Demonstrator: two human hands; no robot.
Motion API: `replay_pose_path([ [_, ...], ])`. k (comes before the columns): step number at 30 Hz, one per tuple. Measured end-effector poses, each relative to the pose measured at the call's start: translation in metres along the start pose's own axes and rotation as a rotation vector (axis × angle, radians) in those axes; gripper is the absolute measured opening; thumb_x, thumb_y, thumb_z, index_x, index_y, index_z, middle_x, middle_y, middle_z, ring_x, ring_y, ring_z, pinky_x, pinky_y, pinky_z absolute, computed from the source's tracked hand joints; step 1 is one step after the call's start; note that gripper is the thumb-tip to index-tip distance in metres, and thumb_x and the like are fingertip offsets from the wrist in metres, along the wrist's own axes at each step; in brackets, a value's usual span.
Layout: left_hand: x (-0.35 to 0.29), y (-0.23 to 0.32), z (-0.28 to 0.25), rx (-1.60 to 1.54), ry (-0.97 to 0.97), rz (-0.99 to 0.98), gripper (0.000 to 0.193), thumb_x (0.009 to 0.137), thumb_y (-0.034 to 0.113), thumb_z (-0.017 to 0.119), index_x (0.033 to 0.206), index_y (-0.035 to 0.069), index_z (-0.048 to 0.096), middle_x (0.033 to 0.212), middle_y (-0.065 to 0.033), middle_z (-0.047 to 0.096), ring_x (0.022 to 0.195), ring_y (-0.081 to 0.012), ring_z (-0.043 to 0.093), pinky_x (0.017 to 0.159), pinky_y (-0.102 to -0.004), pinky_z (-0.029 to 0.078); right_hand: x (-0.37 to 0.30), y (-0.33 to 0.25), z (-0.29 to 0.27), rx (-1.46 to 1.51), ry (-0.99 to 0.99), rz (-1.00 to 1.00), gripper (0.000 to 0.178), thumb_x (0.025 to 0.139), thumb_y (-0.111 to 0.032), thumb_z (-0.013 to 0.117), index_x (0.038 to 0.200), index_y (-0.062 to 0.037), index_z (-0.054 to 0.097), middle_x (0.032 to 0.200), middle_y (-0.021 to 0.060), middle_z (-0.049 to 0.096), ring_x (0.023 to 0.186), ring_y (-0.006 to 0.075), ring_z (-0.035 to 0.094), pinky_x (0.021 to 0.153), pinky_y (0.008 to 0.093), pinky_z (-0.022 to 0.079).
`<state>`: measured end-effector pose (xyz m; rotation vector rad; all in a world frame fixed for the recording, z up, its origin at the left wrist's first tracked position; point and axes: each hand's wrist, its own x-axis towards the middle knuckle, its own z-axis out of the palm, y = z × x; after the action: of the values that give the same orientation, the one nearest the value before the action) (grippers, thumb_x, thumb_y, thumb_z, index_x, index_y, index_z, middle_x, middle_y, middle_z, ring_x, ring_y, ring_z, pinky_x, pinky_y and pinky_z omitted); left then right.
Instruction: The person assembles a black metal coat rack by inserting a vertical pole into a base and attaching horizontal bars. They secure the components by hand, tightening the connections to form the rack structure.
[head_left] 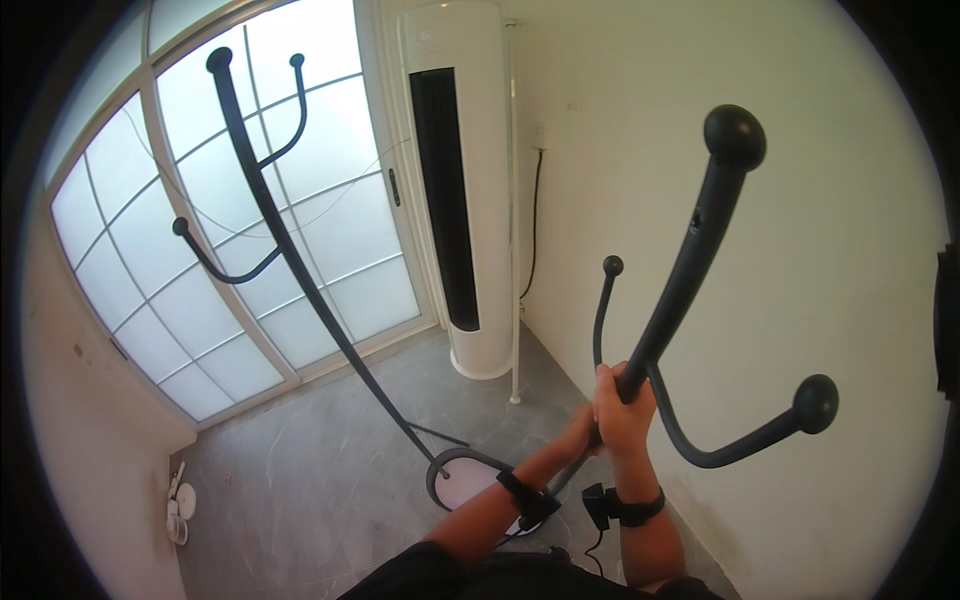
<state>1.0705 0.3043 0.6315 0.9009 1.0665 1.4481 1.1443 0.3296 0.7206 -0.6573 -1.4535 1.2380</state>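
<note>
A black metal coat rack stands before me, with a left pole (330, 318) and a right pole (681, 270). Both are topped with round knobs and carry curved, ball-tipped hooks. My right hand (626, 415) is wrapped round the right pole, just by where its right hook (730, 453) branches off. Just below it, my left hand (580, 437) closes on the same pole, its fingers partly hidden. Low down, a rounded black frame surrounds a pale base panel (468, 484); my left forearm covers part of it. Black straps with small devices sit on both wrists.
A tall white floor-standing air conditioner (487, 190) occupies the corner, beside a thin white upright pipe (515, 350). Frosted glass sliding doors (340, 240) are at the left. White round items (181, 503) lie by the left wall. Grey tiles (290, 470) cover the floor; the right wall is close.
</note>
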Motion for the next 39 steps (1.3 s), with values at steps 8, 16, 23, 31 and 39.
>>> replay_pose_path([
  [8, -0.005, -0.012, 0.019, 0.129, 0.373, 0.56, 0.057, 0.104, 0.039, 0.023, 0.074, 0.005, 0.058, 0.06, -0.0021, 0.054, 0.048, -0.0105, 0.05, 0.045, -0.0243, 0.036, -0.009, -0.034, 0.024, -0.282, 0.177, 0.078, 0.024, 0.094, -0.019, 0.062, 0.078, -0.0005, 0.059, 0.064, 0.0035, 0.056, 0.058, 0.0119, 0.055, 0.055, 0.0298, 0.045],
  [16, 0.009, -0.015, -0.008, -0.036, 0.017, 0.124, 0.057, 0.105, 0.038, 0.023, 0.075, 0.005, 0.059, 0.06, -0.0021, 0.054, 0.049, -0.0107, 0.05, 0.046, -0.025, 0.036, -0.006, -0.019, 0.039, -0.301, 0.429, -0.33, 0.023, 0.091, -0.013, 0.067, 0.074, 0.0002, 0.058, 0.055, 0.0016, 0.052, 0.052, 0.005, 0.047, 0.048, 0.0241, 0.039],
  [23, 0.016, -0.035, -0.006, -0.085, 0.069, 0.227, 0.058, 0.105, 0.037, 0.022, 0.075, 0.005, 0.06, 0.06, -0.0021, 0.055, 0.049, -0.0108, 0.05, 0.046, -0.0256, 0.035, -0.003, -0.007, 0.028, -0.159, 0.33, -0.266, 0.023, 0.09, -0.014, 0.068, 0.074, 0.0, 0.058, 0.057, -0.0005, 0.052, 0.053, 0.0046, 0.047, 0.048, 0.0235, 0.038],
  [31, 0.02, -0.053, 0.002, -0.121, 0.162, 0.321, 0.059, 0.105, 0.037, 0.022, 0.075, 0.005, 0.061, 0.06, -0.0021, 0.055, 0.05, -0.011, 0.05, 0.047, -0.0263, 0.035, 0.011, -0.026, 0.014, 0.001, 0.074, -0.116, 0.027, 0.088, -0.011, 0.071, 0.069, -0.0045, 0.053, 0.057, -0.006, 0.046, 0.053, 0.0028, 0.041, 0.049, 0.0198, 0.033],
  [39, -0.05, -0.014, -0.015, 0.145, 0.178, 0.313, 0.045, 0.105, 0.034, 0.03, 0.095, 0.001, 0.059, 0.081, -0.0063, 0.056, 0.075, -0.0152, 0.054, 0.069, -0.0286, 0.042, -0.025, 0.008, 0.009, 0.093, -0.084, -0.305, 0.013, 0.09, -0.005, 0.06, 0.101, -0.0009, 0.054, 0.087, 0.0018, 0.056, 0.077, 0.0083, 0.052, 0.07, 0.0232, 0.045],
])
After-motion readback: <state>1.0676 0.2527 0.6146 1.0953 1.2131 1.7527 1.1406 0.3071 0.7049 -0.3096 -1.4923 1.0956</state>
